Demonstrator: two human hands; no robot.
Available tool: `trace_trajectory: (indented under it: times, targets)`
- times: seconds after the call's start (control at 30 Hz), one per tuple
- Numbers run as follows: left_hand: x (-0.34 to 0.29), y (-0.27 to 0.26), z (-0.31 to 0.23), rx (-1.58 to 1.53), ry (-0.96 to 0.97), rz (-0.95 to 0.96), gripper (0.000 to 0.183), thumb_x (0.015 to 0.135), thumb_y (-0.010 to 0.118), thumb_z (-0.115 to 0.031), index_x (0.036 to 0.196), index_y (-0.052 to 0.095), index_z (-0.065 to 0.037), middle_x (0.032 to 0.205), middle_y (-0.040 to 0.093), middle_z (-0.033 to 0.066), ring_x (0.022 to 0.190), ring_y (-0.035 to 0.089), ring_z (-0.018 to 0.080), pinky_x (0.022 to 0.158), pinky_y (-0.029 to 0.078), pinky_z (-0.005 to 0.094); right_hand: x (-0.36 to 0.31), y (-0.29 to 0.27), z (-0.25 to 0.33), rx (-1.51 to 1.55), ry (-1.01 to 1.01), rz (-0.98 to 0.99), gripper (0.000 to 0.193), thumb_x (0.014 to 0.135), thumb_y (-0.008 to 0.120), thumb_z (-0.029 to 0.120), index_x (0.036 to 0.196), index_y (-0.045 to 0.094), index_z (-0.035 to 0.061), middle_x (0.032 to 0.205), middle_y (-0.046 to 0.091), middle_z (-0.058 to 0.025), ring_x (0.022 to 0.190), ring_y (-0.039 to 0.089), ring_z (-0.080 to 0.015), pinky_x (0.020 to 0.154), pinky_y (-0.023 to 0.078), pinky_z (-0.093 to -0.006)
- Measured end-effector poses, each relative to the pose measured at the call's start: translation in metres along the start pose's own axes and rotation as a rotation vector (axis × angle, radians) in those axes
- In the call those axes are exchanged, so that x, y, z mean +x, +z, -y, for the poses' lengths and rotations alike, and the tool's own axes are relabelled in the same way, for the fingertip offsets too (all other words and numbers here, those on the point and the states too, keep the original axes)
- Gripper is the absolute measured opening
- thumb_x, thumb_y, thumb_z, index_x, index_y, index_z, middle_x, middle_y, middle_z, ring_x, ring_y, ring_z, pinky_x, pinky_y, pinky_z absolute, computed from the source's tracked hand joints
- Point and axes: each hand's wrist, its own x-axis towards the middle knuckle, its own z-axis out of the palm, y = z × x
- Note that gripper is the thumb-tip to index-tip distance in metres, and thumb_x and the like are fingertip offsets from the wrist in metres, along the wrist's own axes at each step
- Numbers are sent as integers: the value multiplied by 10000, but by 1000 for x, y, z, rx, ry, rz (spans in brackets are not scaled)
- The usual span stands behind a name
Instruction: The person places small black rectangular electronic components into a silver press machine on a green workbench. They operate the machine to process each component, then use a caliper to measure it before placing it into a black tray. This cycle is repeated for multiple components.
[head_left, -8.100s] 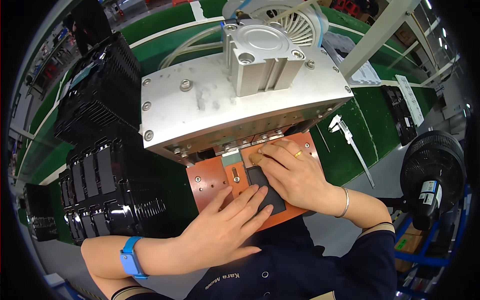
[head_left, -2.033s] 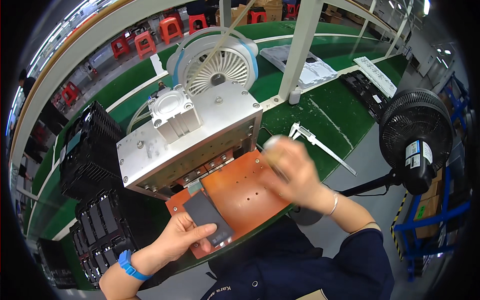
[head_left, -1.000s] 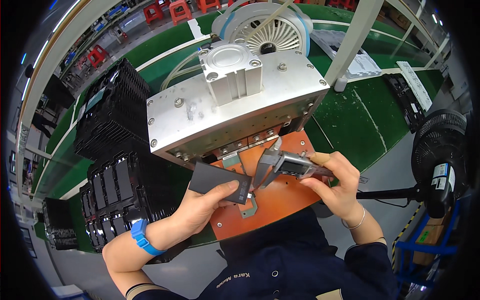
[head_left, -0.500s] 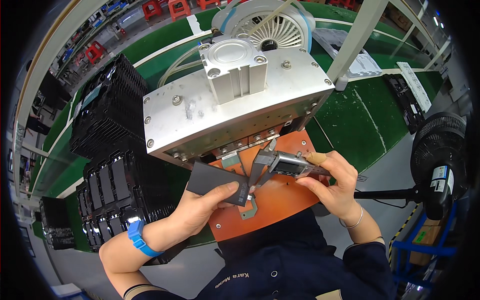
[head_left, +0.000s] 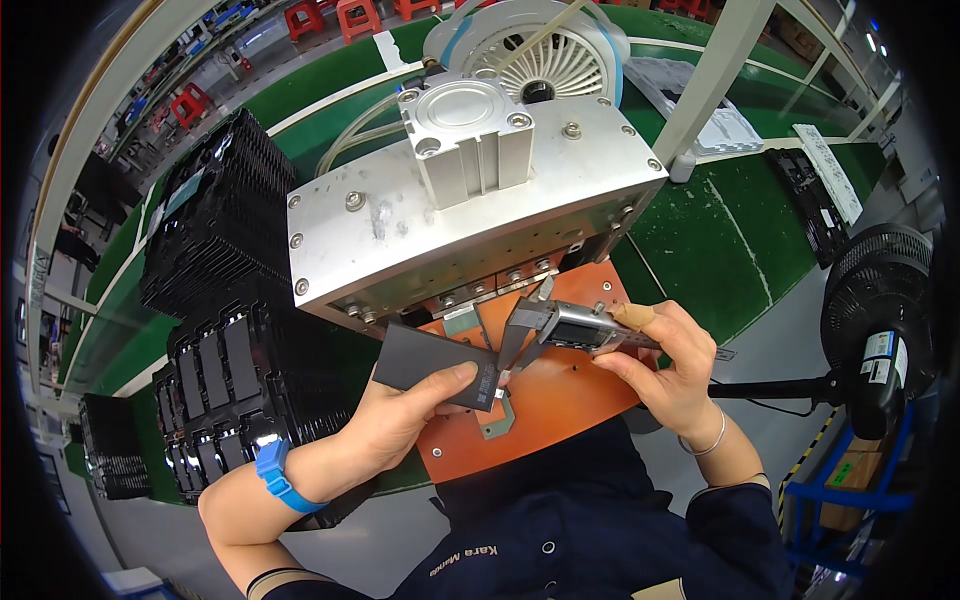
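My left hand (head_left: 405, 415) pinches a flat black battery cell (head_left: 425, 362) near its right end, thumb on top. A small pale tab shows at that end. My right hand (head_left: 670, 365) holds a digital caliper (head_left: 578, 332), its thumb underneath and a tan covering on one finger. The caliper's jaws (head_left: 515, 340) point left and meet the cell's right end; whether they clamp it I cannot tell. Both things are held above an orange plate (head_left: 560, 400) that juts from a silver press (head_left: 470, 230). A blue strap (head_left: 280, 478) circles my left wrist.
Stacked black trays (head_left: 215, 215) stand at the left, and more trays holding dark cells (head_left: 225, 365) lie nearer. A white fan (head_left: 545, 60) sits behind the press. On the right are a black fan (head_left: 878, 300) and a metal post (head_left: 710, 85). Green matting (head_left: 715, 240) covers the bench.
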Motion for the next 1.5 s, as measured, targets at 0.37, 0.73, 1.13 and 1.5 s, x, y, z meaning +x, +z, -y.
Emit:
trace_trajectory:
  times: [0.37, 0.73, 1.13, 1.5]
  targets:
    - [-1, 2, 1, -53, 20, -53, 269, 942, 677, -151, 1133, 610, 25, 1046, 702, 140, 906, 717, 221, 783, 599, 344, -5, -5, 8, 6, -40, 28, 405, 720, 870, 167, 1064, 719, 14, 819, 694, -50, 576, 564, -102, 469, 432, -222]
    - [1, 1, 2, -54, 14, -45, 278, 949, 672, -152, 1147, 602, 30, 1078, 695, 153, 941, 713, 227, 802, 604, 354, -2, -2, 6, -12, -62, 27, 407, 722, 867, 177, 1069, 725, 19, 804, 685, -40, 597, 564, -108, 472, 434, -233]
    - [-37, -8, -42, 326, 112, -60, 244, 920, 734, -186, 1056, 679, 8, 987, 714, 68, 852, 678, 113, 711, 547, 262, -23, -28, -10, 144, 278, -90, 443, 751, 786, -23, 1173, 651, -22, 1055, 632, -58, 811, 642, -124, 698, 534, -254]
    - [-186, -124, 16, 1261, 698, -791, 400, 694, 808, 5, 1087, 755, -44, 1189, 693, 163, 1062, 689, 272, 900, 559, 339, -83, -105, -249, -335, 547, -110, 443, 869, 776, 116, 1285, 642, 42, 765, 513, 66, 655, 417, -30, 567, 336, -199]
